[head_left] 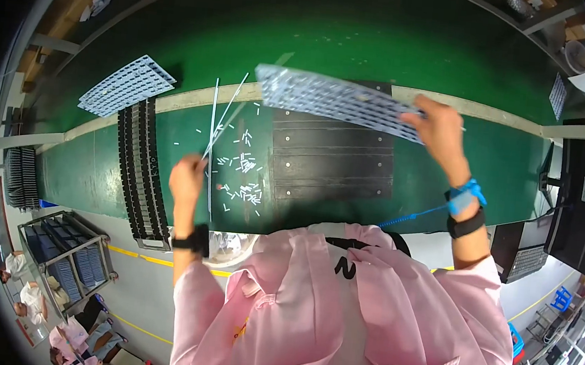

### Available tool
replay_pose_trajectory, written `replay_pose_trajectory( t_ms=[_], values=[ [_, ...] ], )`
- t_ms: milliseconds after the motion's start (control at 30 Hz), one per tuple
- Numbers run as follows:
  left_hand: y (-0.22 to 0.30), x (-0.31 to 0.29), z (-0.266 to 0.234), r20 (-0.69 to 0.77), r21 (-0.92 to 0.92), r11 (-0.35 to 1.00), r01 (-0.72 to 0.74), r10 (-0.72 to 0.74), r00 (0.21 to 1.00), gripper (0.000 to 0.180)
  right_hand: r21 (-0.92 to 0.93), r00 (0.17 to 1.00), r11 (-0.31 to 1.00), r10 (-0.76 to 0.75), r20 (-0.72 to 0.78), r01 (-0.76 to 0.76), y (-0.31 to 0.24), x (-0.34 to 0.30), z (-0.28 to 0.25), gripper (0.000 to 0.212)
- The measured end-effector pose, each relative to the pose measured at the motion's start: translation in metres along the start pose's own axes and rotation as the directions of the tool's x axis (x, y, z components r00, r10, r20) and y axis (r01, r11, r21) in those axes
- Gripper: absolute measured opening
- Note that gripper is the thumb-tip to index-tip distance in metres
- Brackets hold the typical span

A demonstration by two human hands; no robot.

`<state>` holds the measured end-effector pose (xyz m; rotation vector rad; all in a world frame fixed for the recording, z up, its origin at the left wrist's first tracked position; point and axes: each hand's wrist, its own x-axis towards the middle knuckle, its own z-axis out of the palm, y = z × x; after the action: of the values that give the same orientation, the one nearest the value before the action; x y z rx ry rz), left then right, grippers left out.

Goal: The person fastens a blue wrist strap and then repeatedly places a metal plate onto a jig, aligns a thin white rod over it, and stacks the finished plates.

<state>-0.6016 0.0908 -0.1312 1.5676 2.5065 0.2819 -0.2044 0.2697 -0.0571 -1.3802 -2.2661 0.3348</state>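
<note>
Right hand [439, 132] gripping the right end of a grey perforated panel [339, 101], upper centre of frame, panel blurred; held at one end only, it could twist or dip onto the black board [332, 159]; left hand [187, 178], left of centre, seems closed on a thin strip [219, 133]; a careless sweep could scatter the loose white pieces [247, 166] nearby.

Grey floor [151, 292] with yellow lines [124, 251]
</note>
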Motion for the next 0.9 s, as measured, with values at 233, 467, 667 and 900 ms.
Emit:
replay_pose_trajectory(
  t_ms=[233,467,667,900],
  values=[
    [-0.028,-0.061,-0.025,-0.190,0.120,0.992,0.038,-0.014,0.982,0.026,0.033,0.972,0.975,-0.221,0.075,0.219,-0.021,0.013,0.054,0.021],
    [0.134,0.041,-0.067,-0.247,-0.082,0.788,-0.610,0.576,0.779,0.034,0.038,0.968,0.969,-0.247,0.046,0.246,-0.035,0.015,0.072,0.021],
    [0.135,0.074,-0.031,0.116,-0.077,0.733,-0.676,0.680,0.724,0.030,0.007,0.956,0.959,-0.285,0.065,0.285,-0.046,0.019,0.078,0.018],
    [0.135,0.064,-0.019,0.037,-0.041,0.793,-0.608,0.609,0.792,0.014,-0.067,0.950,0.948,-0.306,0.055,0.310,-0.036,0.012,0.070,0.017]
  ],
)
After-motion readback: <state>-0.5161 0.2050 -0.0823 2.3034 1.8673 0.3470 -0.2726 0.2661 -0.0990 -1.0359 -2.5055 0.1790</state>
